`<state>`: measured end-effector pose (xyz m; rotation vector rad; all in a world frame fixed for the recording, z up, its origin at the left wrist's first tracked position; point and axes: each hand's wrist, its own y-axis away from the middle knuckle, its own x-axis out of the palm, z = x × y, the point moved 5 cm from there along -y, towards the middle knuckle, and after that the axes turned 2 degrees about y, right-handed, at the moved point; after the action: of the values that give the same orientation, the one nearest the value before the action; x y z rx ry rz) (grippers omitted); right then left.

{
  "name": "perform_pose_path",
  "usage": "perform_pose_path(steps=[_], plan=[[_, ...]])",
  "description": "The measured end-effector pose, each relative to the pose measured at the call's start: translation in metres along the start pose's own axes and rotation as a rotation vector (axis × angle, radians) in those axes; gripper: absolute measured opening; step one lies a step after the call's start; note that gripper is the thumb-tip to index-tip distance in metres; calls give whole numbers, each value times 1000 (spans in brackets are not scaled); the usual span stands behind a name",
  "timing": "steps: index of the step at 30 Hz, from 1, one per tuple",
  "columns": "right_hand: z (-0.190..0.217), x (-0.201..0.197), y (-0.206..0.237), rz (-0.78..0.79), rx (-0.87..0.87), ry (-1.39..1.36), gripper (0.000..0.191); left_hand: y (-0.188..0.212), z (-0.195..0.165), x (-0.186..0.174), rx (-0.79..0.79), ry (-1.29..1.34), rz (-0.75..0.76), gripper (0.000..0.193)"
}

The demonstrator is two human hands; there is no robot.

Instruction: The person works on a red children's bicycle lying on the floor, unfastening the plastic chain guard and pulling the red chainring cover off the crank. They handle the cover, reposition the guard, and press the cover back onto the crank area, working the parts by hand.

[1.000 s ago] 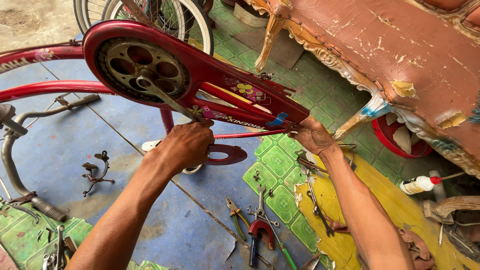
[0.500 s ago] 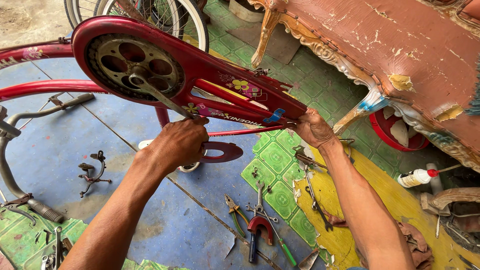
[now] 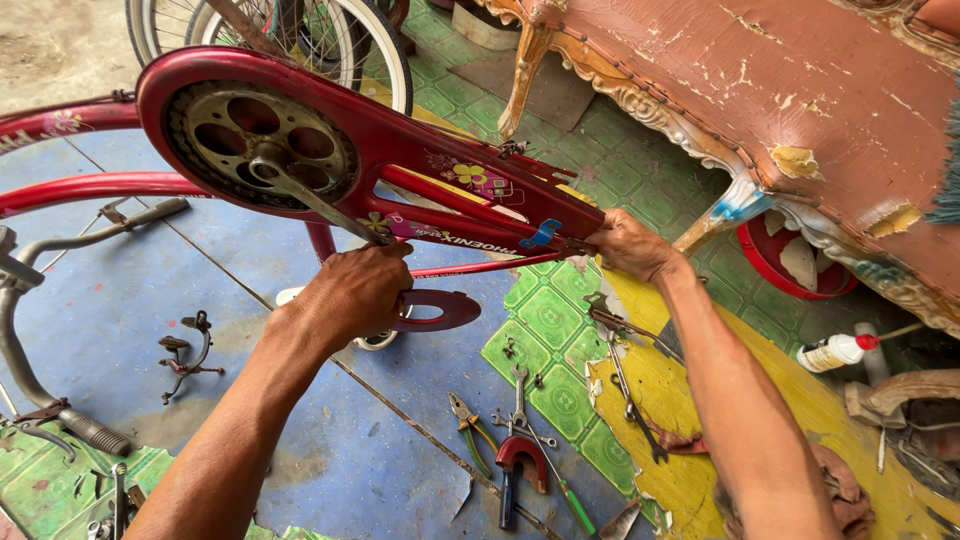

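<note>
A red bicycle frame lies upside down in front of me, with a red chain guard covering a grey chainring. My left hand is closed around the end of the grey crank arm below the chainring. My right hand grips the narrow rear end of the chain guard, where a small blue sticker sits. A loose red guard piece lies on the floor under my left hand.
Pliers, a wrench and red-handled cutters lie on the tiled floor. A brake caliper and handlebar lie left. A worn pink sofa stands right, with a white bottle and a bicycle wheel behind.
The view has shifted slightly and both hands stay on the bicycle. My left hand has slid a little along the crank arm; the right hand holds the same spot.
</note>
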<state>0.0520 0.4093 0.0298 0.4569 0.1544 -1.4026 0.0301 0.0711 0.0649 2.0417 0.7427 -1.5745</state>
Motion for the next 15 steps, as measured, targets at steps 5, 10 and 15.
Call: perform_pose_path(steps=[5,10,15], plan=[[12,-6,-9,91,30,92,28,1,1,3,-76,-16,93,8],[10,-9,-14,161,86,123,25,2,-4,-5,-29,-18,11,10],[-7,-14,-11,93,50,213,26,-3,-7,-3,-97,-9,91,10]])
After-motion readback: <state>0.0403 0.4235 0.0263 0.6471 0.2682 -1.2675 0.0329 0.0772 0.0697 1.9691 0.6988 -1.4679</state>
